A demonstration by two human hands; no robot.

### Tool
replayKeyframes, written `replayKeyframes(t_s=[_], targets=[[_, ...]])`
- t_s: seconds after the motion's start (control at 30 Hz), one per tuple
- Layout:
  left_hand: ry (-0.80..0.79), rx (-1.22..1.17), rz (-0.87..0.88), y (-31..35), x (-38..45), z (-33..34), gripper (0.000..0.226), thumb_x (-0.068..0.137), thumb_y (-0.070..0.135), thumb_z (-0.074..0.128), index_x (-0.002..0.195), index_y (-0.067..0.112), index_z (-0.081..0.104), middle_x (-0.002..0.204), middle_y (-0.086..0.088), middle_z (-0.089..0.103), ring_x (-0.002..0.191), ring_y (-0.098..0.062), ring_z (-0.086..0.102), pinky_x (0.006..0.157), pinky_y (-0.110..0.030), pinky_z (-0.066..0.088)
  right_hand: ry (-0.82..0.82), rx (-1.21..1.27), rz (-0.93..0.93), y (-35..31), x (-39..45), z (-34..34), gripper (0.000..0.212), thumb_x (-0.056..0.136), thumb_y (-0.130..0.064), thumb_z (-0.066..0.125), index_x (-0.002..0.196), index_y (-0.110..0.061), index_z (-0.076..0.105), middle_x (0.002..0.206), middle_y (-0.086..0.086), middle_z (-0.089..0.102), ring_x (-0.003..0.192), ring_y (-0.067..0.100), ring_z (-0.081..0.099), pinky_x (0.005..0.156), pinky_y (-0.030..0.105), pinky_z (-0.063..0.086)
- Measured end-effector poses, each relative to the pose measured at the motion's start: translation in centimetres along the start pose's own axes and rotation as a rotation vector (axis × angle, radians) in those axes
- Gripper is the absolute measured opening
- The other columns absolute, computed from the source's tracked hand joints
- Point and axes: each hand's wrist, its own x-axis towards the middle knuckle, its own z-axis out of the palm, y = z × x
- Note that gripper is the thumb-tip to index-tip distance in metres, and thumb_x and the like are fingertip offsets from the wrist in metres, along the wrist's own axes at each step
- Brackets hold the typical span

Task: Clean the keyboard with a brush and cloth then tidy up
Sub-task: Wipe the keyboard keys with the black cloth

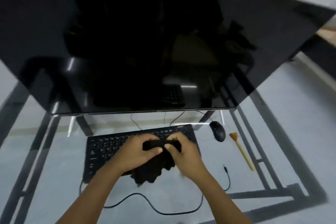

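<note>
Black cloth [156, 166], bunched, held up over the keyboard [109, 151] by both hands. Left hand [138, 152] grips the cloth's upper fold, thumb across the front, fingers curled behind. Right hand [183, 152] pinches the same fold just beside it, fingers bent over the top edge. Loose end of the cloth hangs down between the wrists, past the keyboard's near edge. Right hand slightly blurred, so the exact finger placement is hard to read.

Keyboard black, lying on a glass desk [45, 178] near the middle, angled a little, its right half covered by hands and cloth. Thin black cable [151, 205] snakes from the keyboard's near left corner across the glass toward the near edge, then curves up to a loose plug end on the right.

Black mouse [217, 131] sits off the keyboard's far right corner, apart from it. Brush [241, 151] with a pale wooden handle lies on the glass right of the mouse, bristles toward the far side, handle pointing to the near right; nothing touches it.

Large dark monitor [145, 42] stands at the far side of the desk, screen off, reflecting the keyboard. Dark desk frame bars show through the glass, pale floor beneath.
</note>
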Motion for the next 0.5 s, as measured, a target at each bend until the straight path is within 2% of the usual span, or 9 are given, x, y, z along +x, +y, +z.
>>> replayKeyframes(t_s=[0.03,0.1,0.2,0.27,0.37,0.43,0.5], targets=[[-0.027,-0.032,0.011,1.5,1.0,0.8,0.009,0.082,0.037,0.069,0.091,0.036,0.066,0.086,0.02,0.067,0.083,0.003,0.063,0.075,-0.025,0.052,0.063,0.027,0.025,0.7,-0.2,-2.3,0.013,0.093,-0.016,0.063,0.092,-0.028,0.059,0.083,-0.017,0.064,0.08,-0.001,0.062,0.068,0.01,0.048],[-0.061,-0.096,-0.002,4.0,2.4,2.5,0.005,0.082,0.03,0.071,0.082,0.032,0.066,0.082,0.016,0.068,0.077,0.0,0.065,0.069,-0.022,0.051,0.149,0.082,0.081,2.1,-0.7,-6.3,0.01,0.091,-0.014,0.066,0.092,-0.024,0.063,0.086,-0.012,0.066,0.081,0.003,0.064,0.071,0.012,0.05],[-0.078,-0.108,0.012,8.5,5.3,6.6,0.005,0.085,0.027,0.068,0.083,0.032,0.066,0.083,0.014,0.069,0.078,0.001,0.064,0.071,-0.022,0.052,0.261,0.099,0.184,4.6,-2.3,-12.4,0.01,0.091,-0.015,0.066,0.093,-0.024,0.064,0.082,-0.007,0.065,0.065,0.015,0.065,0.057,0.027,0.058],[-0.092,-0.104,0.033,11.0,7.0,9.6,0.006,0.085,0.026,0.066,0.083,0.031,0.066,0.081,0.013,0.068,0.076,0.001,0.063,0.07,-0.022,0.051,0.304,0.075,0.198,6.1,-3.5,-15.6,0.01,0.093,-0.014,0.064,0.093,-0.025,0.064,0.085,-0.005,0.068,0.062,0.017,0.065,0.052,0.028,0.056],[-0.136,-0.147,0.044,14.8,9.6,14.8,0.005,0.085,0.025,0.066,0.083,0.029,0.065,0.08,0.013,0.067,0.073,0.002,0.062,0.064,-0.018,0.049,0.396,0.059,0.241,9.1,-5.5,-20.6,0.013,0.092,-0.014,0.064,0.09,-0.027,0.064,0.088,-0.013,0.072,0.075,0.009,0.067,0.061,0.019,0.054],[-0.184,-0.187,0.041,16.6,10.9,18.0,0.004,0.086,0.024,0.065,0.085,0.028,0.066,0.085,0.019,0.064,0.08,0.008,0.058,0.069,-0.012,0.047,0.429,0.053,0.295,11.4,-6.8,-23.4,0.012,0.092,-0.018,0.065,0.092,-0.03,0.064,0.089,-0.012,0.071,0.081,0.006,0.067,0.063,0.019,0.055],[-0.219,-0.199,0.04,18.2,12.2,21.3,0.004,0.085,0.025,0.065,0.086,0.029,0.066,0.09,0.019,0.063,0.084,0.008,0.058,0.075,-0.015,0.049,0.439,0.039,0.339,13.8,-8.0,-26.1,0.011,0.092,-0.021,0.065,0.093,-0.031,0.065,0.091,-0.012,0.07,0.085,0.004,0.066,0.067,0.021,0.055]])
